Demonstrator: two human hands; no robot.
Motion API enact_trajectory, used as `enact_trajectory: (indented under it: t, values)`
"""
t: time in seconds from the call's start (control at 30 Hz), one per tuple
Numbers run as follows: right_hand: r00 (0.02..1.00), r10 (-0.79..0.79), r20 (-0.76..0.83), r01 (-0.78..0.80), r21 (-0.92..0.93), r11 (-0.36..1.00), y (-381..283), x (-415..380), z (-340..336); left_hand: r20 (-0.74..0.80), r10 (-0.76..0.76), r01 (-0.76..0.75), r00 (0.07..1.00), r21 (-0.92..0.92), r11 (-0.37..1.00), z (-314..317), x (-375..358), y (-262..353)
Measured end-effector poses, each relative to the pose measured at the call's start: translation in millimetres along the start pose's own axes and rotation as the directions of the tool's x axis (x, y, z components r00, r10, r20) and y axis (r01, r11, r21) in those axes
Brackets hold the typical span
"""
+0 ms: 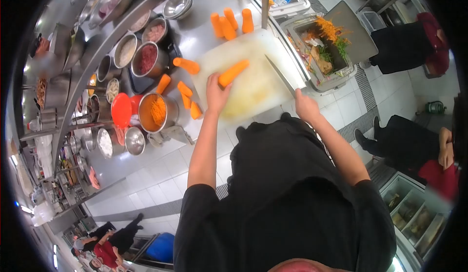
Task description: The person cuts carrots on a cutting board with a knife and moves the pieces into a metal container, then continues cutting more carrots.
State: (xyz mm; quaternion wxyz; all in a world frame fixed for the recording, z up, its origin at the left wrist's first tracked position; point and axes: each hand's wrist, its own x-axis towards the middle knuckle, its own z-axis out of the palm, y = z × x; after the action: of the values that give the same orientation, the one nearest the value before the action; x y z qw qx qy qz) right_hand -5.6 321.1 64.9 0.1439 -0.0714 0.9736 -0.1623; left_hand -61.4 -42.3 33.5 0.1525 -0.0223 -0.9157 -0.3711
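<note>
My left hand [218,94] is closed on the thick lower end of a peeled carrot [235,73], which lies slantwise on the white cutting board [261,94]. In my right hand [307,105] is the handle of a kitchen knife [281,73]; its blade points up and left over the board's right part, apart from the carrot. Another carrot [186,66] rests at the board's left edge. Shorter carrot pieces [185,94] lie left of the board, beside a steel pot [170,110] holding shredded carrot [158,111].
Several peeled carrots [247,21] stand or lie behind the board. Steel pots of meat [146,59] and a red lid [121,110] are at left. A bin of scraps [318,53] stands at right. Co-workers [412,143] stand at right and lower left.
</note>
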Motion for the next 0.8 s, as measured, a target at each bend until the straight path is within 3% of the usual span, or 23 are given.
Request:
enact_trajectory:
  t: [0.33, 0.4, 0.53, 0.6, 0.63, 0.73, 0.8]
  values:
    - [0.998, -0.011, 0.055, 0.013, -0.030, 0.999, 6, 8, 1, 0.065, -0.238, 0.244, 0.969, -0.115, 0.963, 15, -33, 33]
    - [0.999, -0.019, 0.043, 0.020, -0.026, 0.999, 6, 8, 1, 0.003, -0.049, 0.049, 0.999, -0.030, 0.998, 20, -51, 44]
    - [0.999, -0.025, 0.048, 0.027, -0.028, 0.999, 7, 8, 1, -0.067, -0.067, 0.062, 0.995, -0.084, 0.995, 32, -66, 47]
    - [0.998, -0.042, 0.040, 0.044, -0.030, 0.999, 6, 7, 0, 0.037, -0.164, 0.168, 0.986, -0.262, 0.950, 33, -68, 47]
    - [0.998, -0.045, 0.042, 0.047, -0.035, 0.998, 4, 8, -3, 0.034, -0.168, 0.171, 0.985, -0.265, 0.949, 35, -66, 47]
    - [0.999, -0.014, 0.041, 0.018, -0.097, 0.995, -9, 2, -20, -0.006, -0.145, 0.139, 0.989, -0.249, 0.959, 35, -68, 51]
    - [0.995, -0.076, 0.057, 0.082, -0.099, 0.992, -31, -14, -39, -0.122, -0.072, 0.039, 0.990, -0.257, 0.966, 34, -69, 53]
